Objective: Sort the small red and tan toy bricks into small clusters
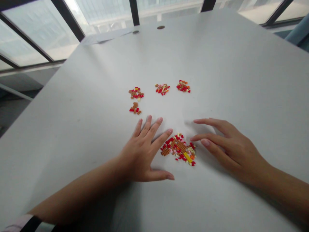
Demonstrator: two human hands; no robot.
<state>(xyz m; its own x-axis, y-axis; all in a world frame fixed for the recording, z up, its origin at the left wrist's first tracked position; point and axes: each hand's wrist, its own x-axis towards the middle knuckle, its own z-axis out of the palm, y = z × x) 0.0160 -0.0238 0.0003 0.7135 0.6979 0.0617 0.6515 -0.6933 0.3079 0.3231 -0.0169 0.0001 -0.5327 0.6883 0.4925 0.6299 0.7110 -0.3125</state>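
A loose heap of small building bricks (178, 146), in red, brown, yellow, orange, pink and cream, lies on the white table between my hands. To its left, my left hand (147, 151) is spread flat, palm down, with the index fingertip at the heap's upper left edge. My right hand (229, 145) is on the other side, fingers apart and holding nothing. Its index fingertip and thumb are near the heap's right edge; whether they touch a brick I cannot tell. One long yellow brick (187, 157) shows at the heap's lower right.
Beyond my hands lie smaller brick piles: one at upper left (136, 93), a small brown-and-red pile (135, 108) below it, a middle pile (162, 89) and a right pile (183, 86). The white table (79, 135) reaches towards windows, with two round discs (160, 27) near its far edge.
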